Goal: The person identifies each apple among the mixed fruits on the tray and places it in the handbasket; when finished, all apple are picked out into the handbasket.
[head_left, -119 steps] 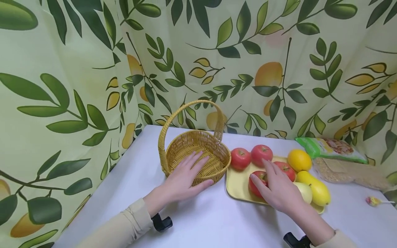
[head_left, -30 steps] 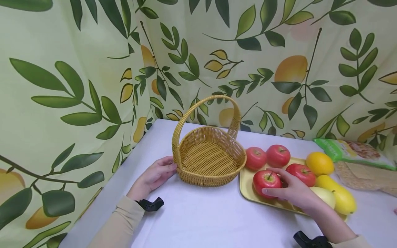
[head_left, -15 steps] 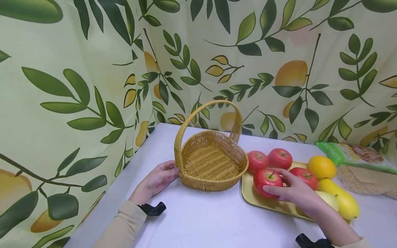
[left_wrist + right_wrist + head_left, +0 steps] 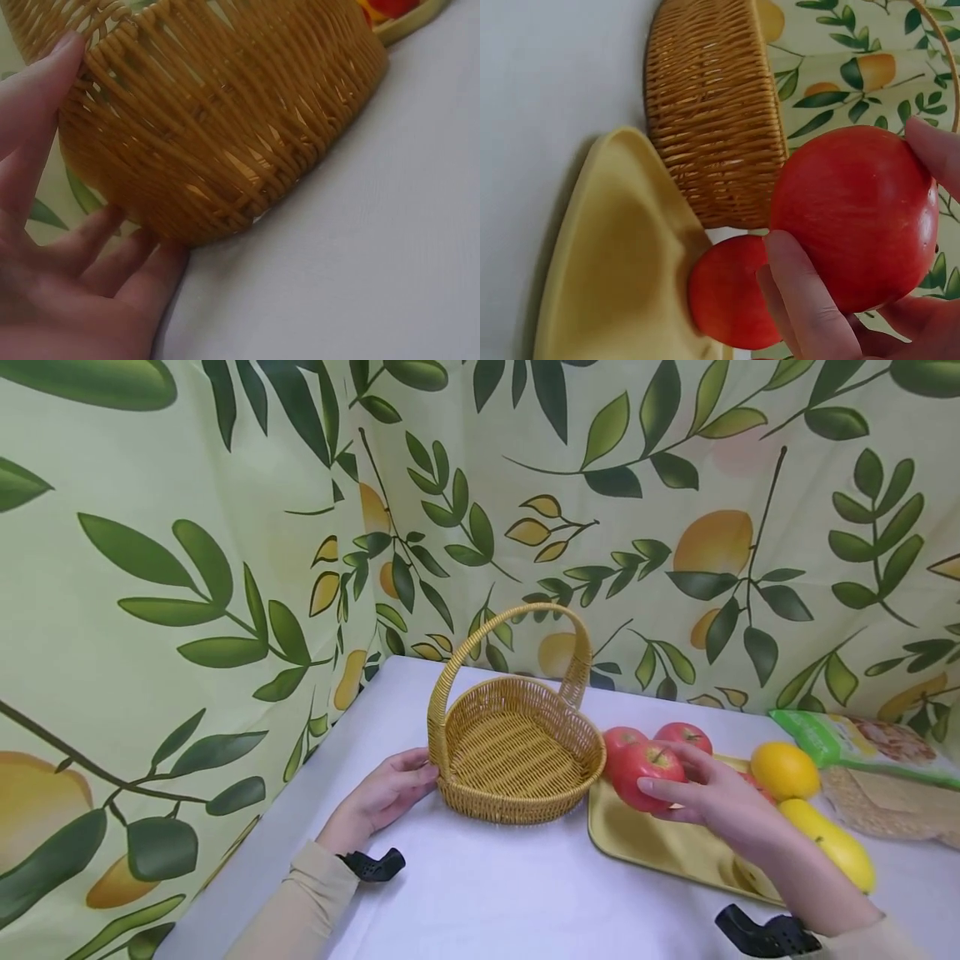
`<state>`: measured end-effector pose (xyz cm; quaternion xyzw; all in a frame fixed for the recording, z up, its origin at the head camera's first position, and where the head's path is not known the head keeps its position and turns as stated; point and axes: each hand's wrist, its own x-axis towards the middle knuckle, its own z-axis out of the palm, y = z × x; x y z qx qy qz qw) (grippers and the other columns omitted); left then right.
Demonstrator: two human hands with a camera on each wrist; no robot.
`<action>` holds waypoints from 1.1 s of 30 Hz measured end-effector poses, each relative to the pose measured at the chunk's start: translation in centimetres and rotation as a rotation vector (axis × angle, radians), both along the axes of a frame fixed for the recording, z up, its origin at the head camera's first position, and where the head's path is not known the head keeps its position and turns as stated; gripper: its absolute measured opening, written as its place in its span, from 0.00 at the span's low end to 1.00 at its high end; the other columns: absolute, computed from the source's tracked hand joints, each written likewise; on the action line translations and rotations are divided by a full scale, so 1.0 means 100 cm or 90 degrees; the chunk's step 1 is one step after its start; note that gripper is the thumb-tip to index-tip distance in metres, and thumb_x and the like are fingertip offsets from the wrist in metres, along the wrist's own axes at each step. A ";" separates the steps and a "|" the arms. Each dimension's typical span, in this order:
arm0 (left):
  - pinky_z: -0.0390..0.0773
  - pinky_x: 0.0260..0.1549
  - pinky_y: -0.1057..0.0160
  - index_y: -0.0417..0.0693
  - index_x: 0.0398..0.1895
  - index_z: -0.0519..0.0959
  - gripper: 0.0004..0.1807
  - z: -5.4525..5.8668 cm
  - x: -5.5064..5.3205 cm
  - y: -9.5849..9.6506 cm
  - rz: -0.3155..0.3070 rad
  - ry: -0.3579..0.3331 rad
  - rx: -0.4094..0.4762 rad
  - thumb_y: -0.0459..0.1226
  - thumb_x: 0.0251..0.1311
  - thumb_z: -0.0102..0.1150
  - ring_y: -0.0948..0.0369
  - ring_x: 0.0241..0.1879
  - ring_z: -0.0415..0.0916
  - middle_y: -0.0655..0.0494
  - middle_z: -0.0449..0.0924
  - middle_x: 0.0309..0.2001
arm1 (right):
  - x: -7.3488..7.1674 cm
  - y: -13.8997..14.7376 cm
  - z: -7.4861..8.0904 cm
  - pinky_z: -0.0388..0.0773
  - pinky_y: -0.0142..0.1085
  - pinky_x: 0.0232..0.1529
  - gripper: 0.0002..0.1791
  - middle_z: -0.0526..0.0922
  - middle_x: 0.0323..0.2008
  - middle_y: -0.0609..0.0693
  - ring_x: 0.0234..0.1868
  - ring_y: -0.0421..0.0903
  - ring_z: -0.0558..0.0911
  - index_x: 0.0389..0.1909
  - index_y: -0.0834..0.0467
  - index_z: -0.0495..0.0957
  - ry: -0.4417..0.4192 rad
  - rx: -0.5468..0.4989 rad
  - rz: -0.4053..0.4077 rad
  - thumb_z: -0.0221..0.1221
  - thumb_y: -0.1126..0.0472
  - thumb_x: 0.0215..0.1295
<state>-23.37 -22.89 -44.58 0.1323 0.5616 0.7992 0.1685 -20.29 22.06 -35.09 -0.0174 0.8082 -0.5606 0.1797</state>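
My right hand (image 4: pixel 723 806) holds a red apple (image 4: pixel 649 775) with thumb and fingers spread round it, raised over the front of the yellow tray (image 4: pixel 637 839). In the right wrist view this apple (image 4: pixel 855 217) overlaps the basket's side, with another red apple (image 4: pixel 735 292) below it. A wicker basket (image 4: pixel 517 810) with a tall arched handle stands left of the tray, nothing inside it. My left hand (image 4: pixel 382 802) rests against the basket's left side. Seen from the left wrist, the thumb touches near the handle's foot and the fingertips (image 4: pixel 169 259) lie low against the weave (image 4: pixel 225 127).
Red apples (image 4: pixel 684 737), an orange (image 4: pixel 785 770) and a yellow elongated fruit (image 4: pixel 832 843) sit on the tray, partly behind my right hand. Farther right lie a green packet (image 4: pixel 862 739) and a bag of grain-like pieces (image 4: pixel 885 802). A patterned cloth (image 4: pixel 637 610) rises behind the table.
My left hand has gone from above the basket to its left side. My right hand has taken hold of the front apple and lifted it off the tray.
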 end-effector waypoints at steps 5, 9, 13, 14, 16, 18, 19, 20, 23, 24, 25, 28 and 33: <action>0.71 0.67 0.58 0.43 0.60 0.81 0.17 -0.001 0.002 -0.001 0.000 -0.004 -0.010 0.27 0.70 0.57 0.55 0.63 0.74 0.36 0.68 0.70 | -0.004 -0.009 0.006 0.83 0.50 0.55 0.48 0.56 0.73 0.67 0.60 0.58 0.74 0.81 0.58 0.46 0.007 -0.065 0.011 0.65 0.52 0.70; 0.71 0.67 0.58 0.46 0.58 0.82 0.16 -0.003 0.004 -0.001 0.000 -0.011 -0.010 0.28 0.69 0.58 0.57 0.61 0.76 0.36 0.67 0.70 | -0.007 -0.015 0.009 0.83 0.50 0.55 0.47 0.56 0.72 0.66 0.59 0.57 0.76 0.80 0.60 0.48 0.019 -0.079 0.030 0.65 0.53 0.70; 0.71 0.67 0.58 0.50 0.55 0.83 0.15 -0.002 0.004 -0.002 0.001 -0.010 -0.004 0.28 0.69 0.59 0.58 0.61 0.76 0.36 0.68 0.70 | -0.012 -0.020 0.012 0.83 0.49 0.55 0.45 0.60 0.71 0.64 0.58 0.56 0.78 0.79 0.60 0.52 0.037 -0.071 0.046 0.66 0.52 0.70; 0.71 0.67 0.58 0.49 0.55 0.83 0.15 -0.002 0.004 -0.001 0.000 -0.008 -0.004 0.28 0.69 0.59 0.58 0.61 0.76 0.36 0.68 0.70 | -0.014 -0.021 0.013 0.84 0.48 0.54 0.45 0.61 0.71 0.64 0.58 0.56 0.79 0.78 0.60 0.53 0.041 -0.067 0.049 0.66 0.52 0.69; 0.71 0.67 0.58 0.49 0.56 0.83 0.16 -0.001 0.003 -0.001 -0.002 -0.005 -0.002 0.27 0.69 0.59 0.58 0.62 0.75 0.36 0.67 0.71 | -0.016 -0.023 0.015 0.84 0.46 0.53 0.44 0.63 0.70 0.64 0.58 0.56 0.79 0.78 0.61 0.54 0.053 -0.057 0.057 0.65 0.51 0.69; 0.71 0.67 0.58 0.48 0.56 0.83 0.16 0.000 0.002 0.000 -0.004 0.000 -0.002 0.27 0.69 0.58 0.57 0.62 0.75 0.35 0.67 0.71 | -0.019 -0.025 0.018 0.84 0.44 0.53 0.44 0.65 0.69 0.63 0.59 0.56 0.78 0.77 0.60 0.56 0.056 -0.051 0.058 0.66 0.50 0.69; 0.70 0.67 0.58 0.48 0.56 0.83 0.16 0.001 0.001 0.000 -0.004 0.000 -0.001 0.27 0.69 0.58 0.57 0.63 0.75 0.35 0.66 0.71 | -0.020 -0.026 0.019 0.84 0.44 0.53 0.44 0.66 0.69 0.63 0.59 0.56 0.78 0.77 0.59 0.56 0.054 -0.047 0.058 0.66 0.50 0.69; 0.70 0.67 0.57 0.48 0.56 0.83 0.16 0.001 0.001 0.000 -0.003 0.002 -0.001 0.27 0.69 0.58 0.57 0.63 0.74 0.34 0.66 0.71 | -0.021 -0.028 0.020 0.84 0.43 0.53 0.44 0.67 0.69 0.63 0.58 0.56 0.79 0.77 0.59 0.56 0.052 -0.043 0.057 0.66 0.49 0.68; 0.71 0.67 0.57 0.48 0.56 0.83 0.16 0.001 0.000 0.001 -0.001 -0.001 -0.003 0.27 0.69 0.58 0.57 0.62 0.75 0.34 0.66 0.71 | -0.024 -0.032 0.021 0.84 0.44 0.54 0.46 0.67 0.70 0.64 0.58 0.56 0.79 0.78 0.58 0.54 0.046 -0.035 0.055 0.67 0.48 0.68; 0.71 0.67 0.57 0.48 0.56 0.83 0.16 0.001 0.000 0.001 0.000 -0.004 -0.005 0.27 0.69 0.59 0.57 0.62 0.75 0.34 0.66 0.71 | -0.025 -0.034 0.022 0.84 0.44 0.54 0.46 0.66 0.70 0.64 0.58 0.55 0.79 0.79 0.58 0.54 0.044 -0.029 0.054 0.67 0.47 0.68; 0.71 0.67 0.57 0.47 0.56 0.83 0.16 0.001 0.000 0.001 0.000 -0.004 -0.006 0.27 0.69 0.59 0.57 0.62 0.75 0.33 0.65 0.71 | -0.025 -0.035 0.022 0.84 0.44 0.54 0.47 0.66 0.70 0.65 0.58 0.55 0.79 0.79 0.58 0.53 0.044 -0.021 0.055 0.66 0.46 0.68; 0.70 0.68 0.57 0.43 0.60 0.81 0.17 0.001 0.001 0.001 0.001 -0.004 -0.013 0.28 0.69 0.59 0.57 0.63 0.74 0.33 0.63 0.72 | -0.029 -0.040 0.022 0.83 0.45 0.55 0.48 0.66 0.71 0.64 0.58 0.55 0.79 0.79 0.57 0.53 0.043 -0.009 0.060 0.66 0.45 0.68; 0.70 0.68 0.56 0.43 0.60 0.81 0.18 0.000 0.004 0.000 0.004 -0.003 -0.017 0.28 0.69 0.59 0.55 0.65 0.73 0.33 0.64 0.72 | -0.035 -0.048 0.023 0.83 0.44 0.55 0.50 0.66 0.70 0.65 0.56 0.54 0.80 0.80 0.58 0.51 0.037 0.004 0.064 0.67 0.44 0.67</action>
